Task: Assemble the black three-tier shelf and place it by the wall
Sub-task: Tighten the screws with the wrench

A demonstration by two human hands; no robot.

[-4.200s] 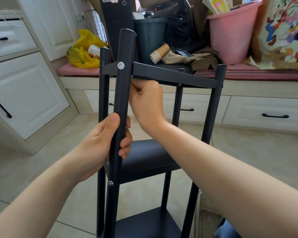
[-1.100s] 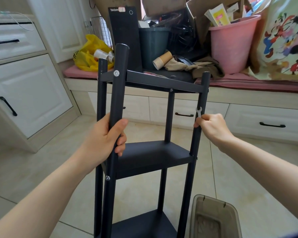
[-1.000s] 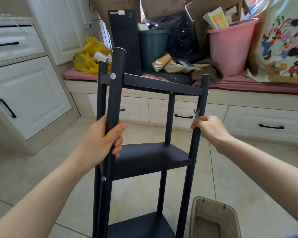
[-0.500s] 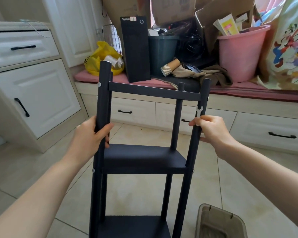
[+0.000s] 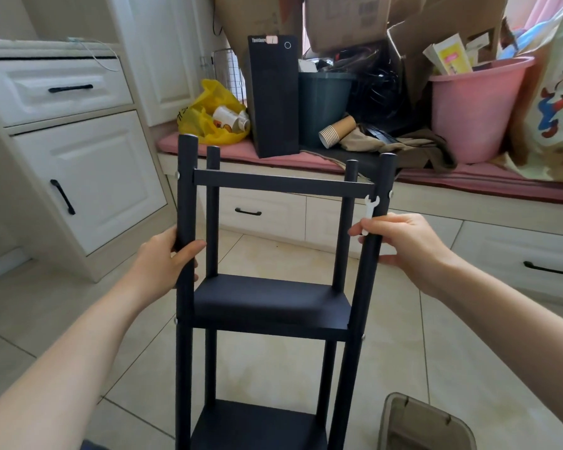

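Black shelf upright on floor tiles. Left hand fingers wrapped round front-left post; right hand curled on front-right post, pinching small white wrench. Assembly looks finished; next, lift level, carry to wall.

Centre, on floor: shelf upright, in front of bench; L hand round its front-L post, R hand round front-R post w/ wrench sticking up from the fingers. On bench, L to R: bag, tower case, bin, cup stack lying before bin, bucket; boxes behind. Cabinet L of shelf; tub on floor R, nr its base.
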